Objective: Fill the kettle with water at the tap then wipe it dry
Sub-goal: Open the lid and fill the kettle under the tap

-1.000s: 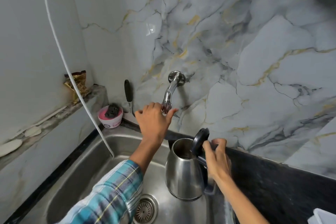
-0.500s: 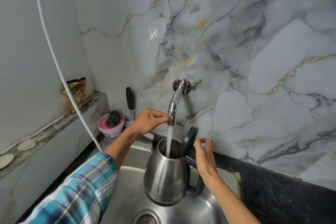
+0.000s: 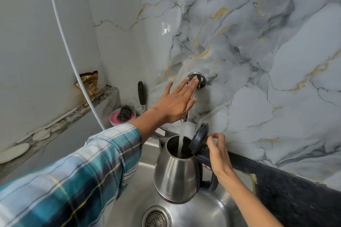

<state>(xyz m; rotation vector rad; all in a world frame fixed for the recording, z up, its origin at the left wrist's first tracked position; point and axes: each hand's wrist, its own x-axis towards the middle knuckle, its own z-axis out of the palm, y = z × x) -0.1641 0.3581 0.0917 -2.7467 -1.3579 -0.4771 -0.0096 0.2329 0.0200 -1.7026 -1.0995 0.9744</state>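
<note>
two hands share the job: the right hand (image 3: 218, 155) is wrapped round the handle of the steel kettle (image 3: 177, 173), holding it over the sink (image 3: 219, 212) under the tap (image 3: 198, 81), lid (image 3: 199, 137) tipped open. the left hand (image 3: 177, 101) is spread flat, grasping nothing, fingertips near the tap's wall fitting. water (image 3: 181, 132) runs into the mouth. the risk, i judge: the stream lands close to the lid side, so a small drift splashes the handle, and the filling kettle grows heavier for a one-handed hold, or overfills.

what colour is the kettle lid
Dark blue-grey, on the flipped-open lid of the steel kettle; the head view, the only one, shows it.
</note>
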